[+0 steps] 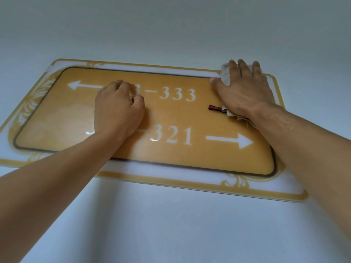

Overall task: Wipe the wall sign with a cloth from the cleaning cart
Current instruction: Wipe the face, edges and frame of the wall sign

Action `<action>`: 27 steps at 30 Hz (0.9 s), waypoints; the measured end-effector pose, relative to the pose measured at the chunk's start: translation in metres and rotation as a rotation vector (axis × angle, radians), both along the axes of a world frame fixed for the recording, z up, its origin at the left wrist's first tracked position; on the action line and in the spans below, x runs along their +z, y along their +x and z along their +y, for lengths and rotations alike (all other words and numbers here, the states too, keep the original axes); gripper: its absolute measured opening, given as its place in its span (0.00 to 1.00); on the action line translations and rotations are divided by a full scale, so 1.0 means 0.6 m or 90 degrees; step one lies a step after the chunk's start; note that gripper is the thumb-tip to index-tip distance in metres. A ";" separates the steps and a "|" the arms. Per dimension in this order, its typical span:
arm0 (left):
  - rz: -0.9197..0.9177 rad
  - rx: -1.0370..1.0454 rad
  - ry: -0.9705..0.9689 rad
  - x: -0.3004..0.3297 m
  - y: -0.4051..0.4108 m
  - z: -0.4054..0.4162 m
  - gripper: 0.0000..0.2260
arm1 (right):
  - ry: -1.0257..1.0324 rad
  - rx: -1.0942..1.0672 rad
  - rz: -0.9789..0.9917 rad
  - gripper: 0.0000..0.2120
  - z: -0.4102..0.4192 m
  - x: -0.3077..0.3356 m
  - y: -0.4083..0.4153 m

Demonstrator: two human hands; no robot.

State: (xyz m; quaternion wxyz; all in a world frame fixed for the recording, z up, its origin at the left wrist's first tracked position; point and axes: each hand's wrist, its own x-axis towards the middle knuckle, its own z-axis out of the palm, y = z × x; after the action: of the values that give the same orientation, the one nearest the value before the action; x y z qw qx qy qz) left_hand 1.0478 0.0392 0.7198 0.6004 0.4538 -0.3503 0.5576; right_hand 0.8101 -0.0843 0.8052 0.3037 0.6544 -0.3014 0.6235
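Observation:
A wide wall sign (176,154) with an orange panel, white arrows and the numbers 333 and 321 fills the middle of the view, inside a white and gold ornamental border. My right hand (245,88) lies flat with straight fingers on a pale cloth (226,74), pressing it against the sign's upper right corner. Part of the cloth, with a dark red tag (214,108), sticks out under the wrist. My left hand (118,107) rests on the panel's middle left with its fingers curled under, holding nothing, and covers some digits.
The plain white wall (171,224) surrounds the sign on every side. The cleaning cart is out of view.

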 end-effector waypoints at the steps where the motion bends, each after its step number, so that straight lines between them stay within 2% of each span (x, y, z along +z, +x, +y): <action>1: 0.002 -0.001 0.000 0.000 0.000 -0.001 0.22 | -0.001 -0.002 0.007 0.41 0.000 0.000 0.000; 27: 0.005 -0.014 0.002 -0.001 -0.002 -0.002 0.21 | -0.030 -0.020 0.018 0.42 0.017 0.002 0.047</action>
State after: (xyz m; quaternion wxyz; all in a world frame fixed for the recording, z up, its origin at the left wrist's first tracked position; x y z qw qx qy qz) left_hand 1.0466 0.0382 0.7189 0.6071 0.4530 -0.3539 0.5486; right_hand 0.8382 -0.0739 0.8067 0.3326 0.6511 -0.2925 0.6164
